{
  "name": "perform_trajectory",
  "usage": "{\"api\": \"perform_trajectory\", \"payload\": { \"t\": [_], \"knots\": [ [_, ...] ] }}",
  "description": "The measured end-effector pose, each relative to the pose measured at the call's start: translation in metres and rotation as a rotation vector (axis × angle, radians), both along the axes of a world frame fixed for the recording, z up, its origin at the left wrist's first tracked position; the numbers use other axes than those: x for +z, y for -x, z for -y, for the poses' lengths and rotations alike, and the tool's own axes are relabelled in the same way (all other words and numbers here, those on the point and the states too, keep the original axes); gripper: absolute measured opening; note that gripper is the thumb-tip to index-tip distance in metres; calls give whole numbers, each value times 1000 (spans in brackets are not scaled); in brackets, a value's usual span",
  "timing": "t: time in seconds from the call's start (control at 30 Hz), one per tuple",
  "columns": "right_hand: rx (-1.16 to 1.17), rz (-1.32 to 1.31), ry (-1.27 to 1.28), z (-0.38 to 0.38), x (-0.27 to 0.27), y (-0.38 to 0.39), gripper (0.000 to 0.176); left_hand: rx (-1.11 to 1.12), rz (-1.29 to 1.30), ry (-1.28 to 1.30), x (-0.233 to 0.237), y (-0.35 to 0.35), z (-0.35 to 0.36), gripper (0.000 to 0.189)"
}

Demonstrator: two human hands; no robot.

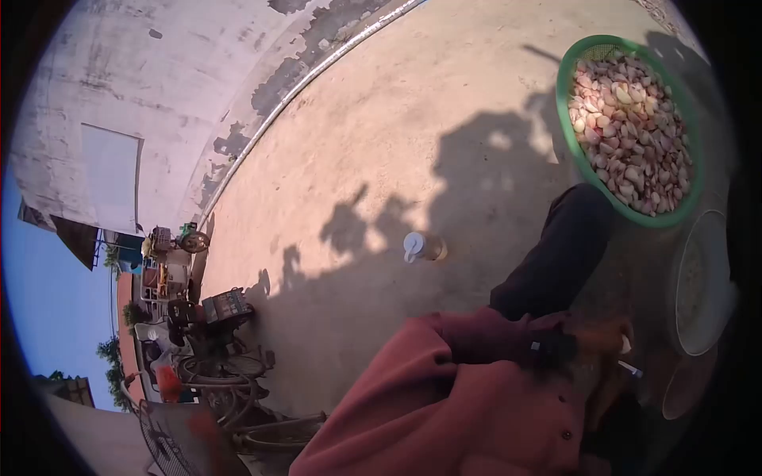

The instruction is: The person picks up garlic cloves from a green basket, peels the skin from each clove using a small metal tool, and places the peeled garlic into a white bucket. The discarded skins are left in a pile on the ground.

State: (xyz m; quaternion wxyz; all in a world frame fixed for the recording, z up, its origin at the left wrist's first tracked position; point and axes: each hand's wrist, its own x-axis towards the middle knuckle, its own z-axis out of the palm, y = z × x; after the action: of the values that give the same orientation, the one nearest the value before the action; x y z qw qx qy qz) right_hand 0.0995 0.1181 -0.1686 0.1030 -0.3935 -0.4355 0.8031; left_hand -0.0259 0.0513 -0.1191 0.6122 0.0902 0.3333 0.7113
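Note:
My left hand, with a dark watch at the wrist, has its fingers closed around a small pale garlic clove. Just below it lies my right hand, in deep shade and only partly visible. A slim whitish tool with a bluish part sticks out between the hands, apparently from the right one; its kind cannot be made out. Beyond my dark-trousered knee stands a green plastic basket heaped with pinkish, unpeeled garlic cloves.
A round, pale-rimmed basin is beside my hands, with a reddish container near it. A white-capped bottle stands on the concrete ground. Bicycles and a loaded cart are by the peeling wall.

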Motion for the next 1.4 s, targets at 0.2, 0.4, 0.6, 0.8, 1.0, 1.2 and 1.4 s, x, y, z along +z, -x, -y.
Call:
{"api": "perform_trajectory", "payload": {
  "t": [0.2,0.4,0.6,0.8,1.0,1.2,1.4],
  "knots": [
    [276,-47,-21,-2,6,91,40,9,-309,-65,-28,10,4,18],
    [443,-94,-48,9,17,157,40,-95,-624,-82,-66,18,-8,16],
    [523,-132,-67,31,28,196,40,-430,-585,-19,9,53,48,17],
    [601,-164,-85,53,42,228,41,-406,-747,-53,-64,52,49,20],
    [678,-174,-107,71,55,250,41,-218,-734,-4,-66,55,45,20],
    [714,-173,-125,80,64,254,42,-71,-706,29,-63,57,51,22],
    [750,-178,-135,90,73,254,42,73,-675,70,-68,55,40,23]
  ]
}}
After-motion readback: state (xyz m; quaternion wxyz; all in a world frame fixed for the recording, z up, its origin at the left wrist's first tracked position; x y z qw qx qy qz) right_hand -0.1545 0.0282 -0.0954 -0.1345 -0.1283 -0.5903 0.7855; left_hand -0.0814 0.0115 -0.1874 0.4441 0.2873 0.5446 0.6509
